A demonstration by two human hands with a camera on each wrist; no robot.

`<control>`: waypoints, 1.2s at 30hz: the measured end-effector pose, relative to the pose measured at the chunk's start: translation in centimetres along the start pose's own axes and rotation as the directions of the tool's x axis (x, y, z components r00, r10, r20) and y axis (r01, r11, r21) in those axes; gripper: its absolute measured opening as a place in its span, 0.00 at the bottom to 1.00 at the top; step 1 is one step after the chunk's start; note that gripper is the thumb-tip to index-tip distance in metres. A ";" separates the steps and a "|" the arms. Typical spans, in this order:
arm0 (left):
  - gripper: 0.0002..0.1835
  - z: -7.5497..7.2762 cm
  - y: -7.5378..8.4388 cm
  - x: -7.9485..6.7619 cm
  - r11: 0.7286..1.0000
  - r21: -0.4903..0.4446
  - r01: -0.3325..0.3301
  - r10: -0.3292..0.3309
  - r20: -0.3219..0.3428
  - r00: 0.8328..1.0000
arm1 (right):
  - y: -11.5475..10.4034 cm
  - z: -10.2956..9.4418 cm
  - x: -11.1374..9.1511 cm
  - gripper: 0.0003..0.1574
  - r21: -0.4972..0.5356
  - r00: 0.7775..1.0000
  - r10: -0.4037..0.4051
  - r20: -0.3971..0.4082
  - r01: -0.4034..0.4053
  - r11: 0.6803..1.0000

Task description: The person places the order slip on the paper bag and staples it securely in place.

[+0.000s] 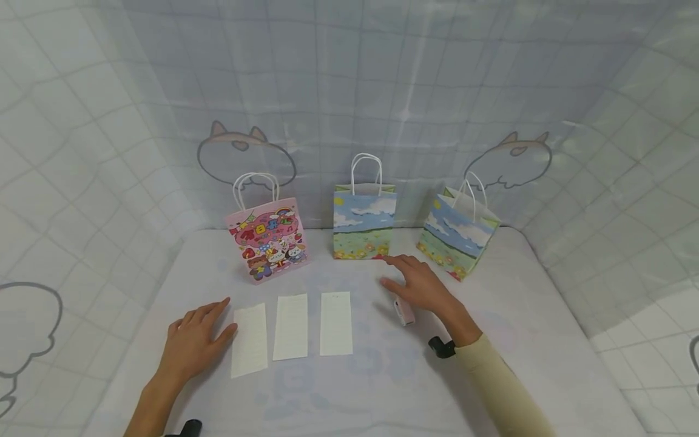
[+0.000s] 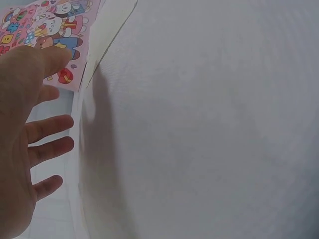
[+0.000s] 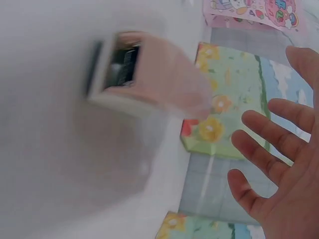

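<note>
Three pale paper slips, the left slip (image 1: pixel 249 340), the middle slip (image 1: pixel 290 328) and the right slip (image 1: pixel 335 323), lie side by side on a white counter (image 1: pixel 557 376) between a person's bare hands. The left hand (image 1: pixel 191 343), its grip released and fingers spread, hovers at the left end of the row, thumb close beside the left slip; whether they touch cannot be told. At right, the right hand (image 1: pixel 419 285), also with a released grip and holding nothing, reaches out of a pale yellow sleeve (image 1: pixel 497 382). Just on its near side, apart from the fingers, a small pink-and-white device (image 1: pixel 405 311) rests on the counter to the right of the slips; blur in the right wrist view obscures its exact kind. Three paper gift bags stand upright along the far side, white handles raised: a pink cartoon bag (image 1: pixel 269 240) at left, turned at an angle; a meadow-print bag (image 1: pixel 363 224) in the center, near the right hand's fingertips; and a matching meadow bag (image 1: pixel 457 230) at right, also angled. Behind them hangs a grid-patterned backdrop (image 1: pixel 437 73).
</note>
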State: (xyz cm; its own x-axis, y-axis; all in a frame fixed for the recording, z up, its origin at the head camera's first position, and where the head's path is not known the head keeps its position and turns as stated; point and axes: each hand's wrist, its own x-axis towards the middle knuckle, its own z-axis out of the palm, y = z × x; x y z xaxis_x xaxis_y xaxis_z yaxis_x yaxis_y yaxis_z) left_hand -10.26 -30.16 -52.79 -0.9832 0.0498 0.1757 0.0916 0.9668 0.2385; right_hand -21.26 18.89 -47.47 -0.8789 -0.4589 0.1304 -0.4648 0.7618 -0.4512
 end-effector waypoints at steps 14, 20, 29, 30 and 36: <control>0.36 0.3 0.2 -0.2 1.000 0.002 0.008 -0.008 0.015 1.000 | -2.3 1.0 3.0 0.42 0.004 0.998 -0.029 0.047 0.028 1.000; 0.35 0.3 0.4 -0.2 1.000 0.001 -0.001 0.001 0.016 1.000 | -3.6 1.3 4.4 0.41 0.014 0.998 -0.045 0.052 0.045 0.999; 0.34 0.1 0.4 -0.2 1.000 -0.005 -0.011 0.011 0.018 1.000 | -5.1 2.4 6.5 0.42 0.071 0.997 -0.063 0.050 0.059 0.996; 0.34 0.1 0.4 -0.2 1.000 -0.004 -0.011 0.011 0.022 1.000 | -5.3 2.5 6.7 0.41 0.078 0.997 -0.061 0.051 0.057 0.995; 0.35 0.3 0.2 -0.2 1.000 -0.004 -0.004 0.005 0.042 0.999 | -6.1 3.4 7.6 0.37 0.043 0.994 -0.074 0.079 0.071 0.997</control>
State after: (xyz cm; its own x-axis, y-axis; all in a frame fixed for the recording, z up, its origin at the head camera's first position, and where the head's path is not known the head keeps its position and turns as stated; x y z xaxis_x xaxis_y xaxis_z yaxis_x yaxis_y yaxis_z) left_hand -10.13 -29.92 -53.11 -0.9886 0.0648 0.1361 0.0966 0.9654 0.2421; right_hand -24.77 9.21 -46.70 -0.8307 -0.5488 0.0936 -0.5209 0.7068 -0.4787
